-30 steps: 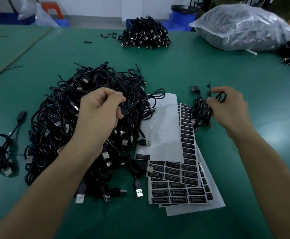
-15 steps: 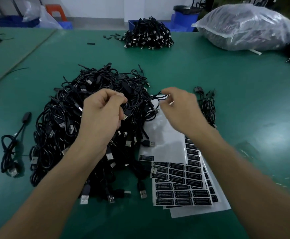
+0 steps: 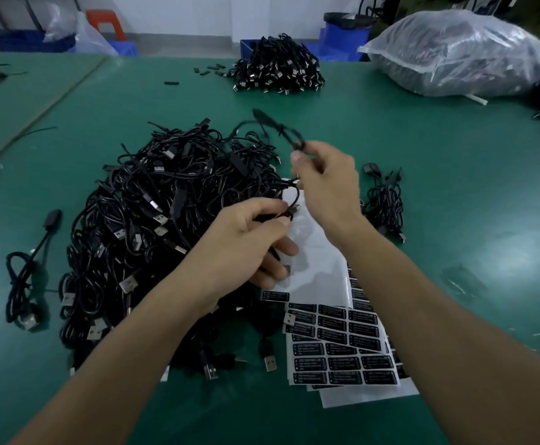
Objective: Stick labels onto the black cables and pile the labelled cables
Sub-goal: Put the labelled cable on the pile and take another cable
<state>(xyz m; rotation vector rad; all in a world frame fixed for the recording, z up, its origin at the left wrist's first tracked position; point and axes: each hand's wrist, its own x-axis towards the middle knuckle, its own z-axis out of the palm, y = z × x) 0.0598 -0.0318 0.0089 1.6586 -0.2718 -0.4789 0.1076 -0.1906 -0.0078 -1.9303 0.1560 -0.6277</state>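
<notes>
At the right edge of the big cable heap [image 3: 153,239], the right grip [image 3: 326,187] pinches a black cable [image 3: 278,125], whose blurred end is up above the heap. The left grip [image 3: 249,242] curls round the same cable lower down, against the heap. Label sheets [image 3: 339,354] lie just right of the heap on the table [image 3: 455,149]. A small cable pile [image 3: 386,203] sits farther right.
</notes>
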